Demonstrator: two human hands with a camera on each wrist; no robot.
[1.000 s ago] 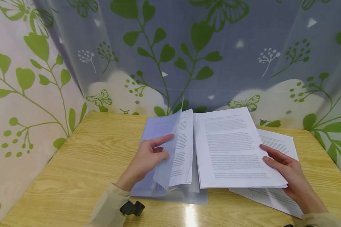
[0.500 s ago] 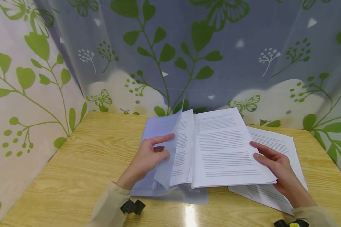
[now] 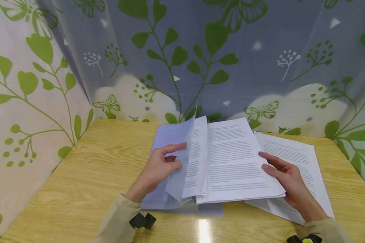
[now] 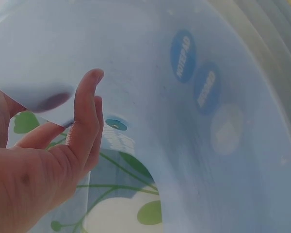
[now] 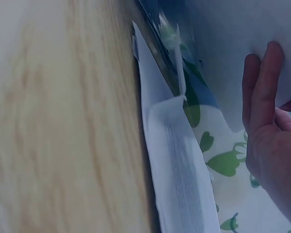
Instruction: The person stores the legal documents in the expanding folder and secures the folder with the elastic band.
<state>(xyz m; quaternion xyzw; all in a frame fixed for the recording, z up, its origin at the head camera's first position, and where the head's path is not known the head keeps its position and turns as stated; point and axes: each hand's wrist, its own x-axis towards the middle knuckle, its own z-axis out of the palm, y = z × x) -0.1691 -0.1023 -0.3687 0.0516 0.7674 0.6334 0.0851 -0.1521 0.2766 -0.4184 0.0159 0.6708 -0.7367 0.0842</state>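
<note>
A translucent bluish plastic folder [image 3: 169, 135] lies on the table with its front cover raised. My left hand [image 3: 158, 167] holds that cover between thumb and fingers; the left wrist view shows the cover [image 4: 136, 63] close up, bearing blue oval labels. Printed sheets [image 3: 195, 158] stand partly lifted just right of the cover. My right hand [image 3: 292, 182] pinches the right edge of a stack of printed papers [image 3: 234, 158], thumb on top and other fingers beneath. The stack's left edge reaches the folder; exactly which layer it lies in is hidden.
More printed paper [image 3: 295, 152] lies askew on the wooden table [image 3: 88, 179], under and right of the held stack; the right wrist view shows this paper [image 5: 177, 170] with a bent edge. A leaf-patterned curtain [image 3: 182, 60] hangs behind the table.
My right hand has moved left with the stack of papers, bringing its left edge up to the folder and uncovering more of the paper beneath. My left hand has stayed put, holding the cover.
</note>
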